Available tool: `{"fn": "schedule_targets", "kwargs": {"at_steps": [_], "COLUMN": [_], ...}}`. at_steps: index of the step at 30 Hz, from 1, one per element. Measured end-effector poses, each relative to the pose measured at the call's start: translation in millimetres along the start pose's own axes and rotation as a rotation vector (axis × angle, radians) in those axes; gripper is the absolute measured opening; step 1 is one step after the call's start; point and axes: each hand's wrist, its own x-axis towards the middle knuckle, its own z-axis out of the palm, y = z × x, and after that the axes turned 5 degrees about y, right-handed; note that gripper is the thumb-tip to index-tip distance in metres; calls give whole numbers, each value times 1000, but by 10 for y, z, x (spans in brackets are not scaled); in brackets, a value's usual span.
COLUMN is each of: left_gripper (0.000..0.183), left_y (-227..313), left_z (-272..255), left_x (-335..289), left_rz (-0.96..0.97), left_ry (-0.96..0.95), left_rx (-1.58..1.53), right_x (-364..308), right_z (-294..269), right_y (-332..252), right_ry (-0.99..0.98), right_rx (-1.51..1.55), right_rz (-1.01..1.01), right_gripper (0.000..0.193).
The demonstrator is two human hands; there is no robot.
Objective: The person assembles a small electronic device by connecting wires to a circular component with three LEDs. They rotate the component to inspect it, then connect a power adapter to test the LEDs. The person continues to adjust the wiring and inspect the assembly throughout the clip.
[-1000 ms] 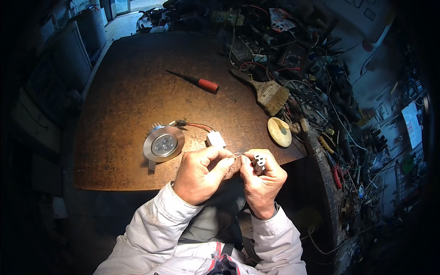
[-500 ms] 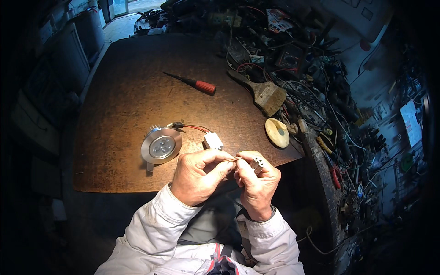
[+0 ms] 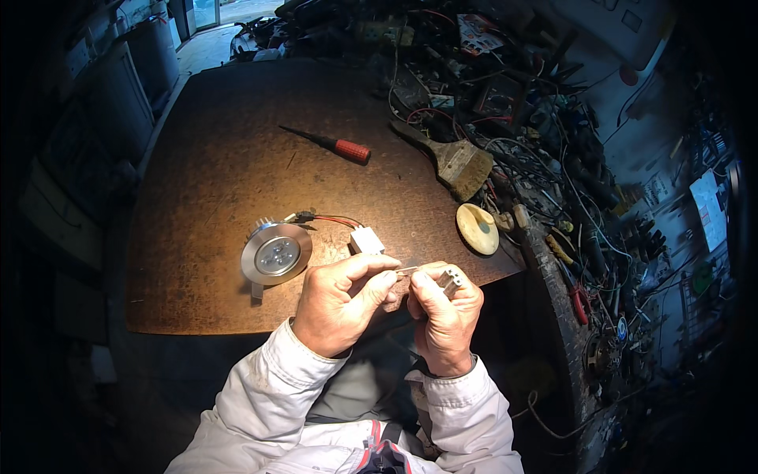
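My left hand (image 3: 332, 304) is closed, thumb and forefinger pinching a thin wire (image 3: 407, 269). My right hand (image 3: 446, 316) is closed too, holding a small pale terminal block (image 3: 452, 281) against its fingers while its thumb and forefinger meet the wire's other end. Just beyond my left fingers sits a small white driver box (image 3: 365, 240). Red and black leads (image 3: 335, 220) run from it to a connector beside a round metal LED downlight (image 3: 276, 253), which lies lens up at the left.
On the wooden table (image 3: 213, 166) lie a red-handled screwdriver (image 3: 349, 150), a wide brush (image 3: 458, 167) and a round cream lid-like disc (image 3: 478, 229). Tangled cables and tools crowd the right side, with red-handled pliers (image 3: 579, 305) there. The table's near edge runs by my hands.
My hands have drawn slightly apart, baring more of the wire between the fingertips. The terminal block has shifted a little to the right with my right hand.
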Motion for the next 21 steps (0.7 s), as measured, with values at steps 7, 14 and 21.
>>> {"fn": "schedule_targets", "kwargs": {"at_steps": [7, 14, 21], "left_gripper": [17, 16, 17], "left_y": [-28, 24, -2], "left_z": [19, 18, 20], "left_x": [1, 0, 0], "left_rz": [22, 2, -3], "left_ry": [38, 66, 104], "left_rx": [46, 88, 63], "right_x": [-2, -3, -36], "right_z": [43, -64, -5], "right_y": [-89, -21, -59], "right_ry": [2, -63, -37], "right_rx": [-38, -75, 9], "right_rz": [33, 26, 109], "right_gripper": [5, 7, 10]}}
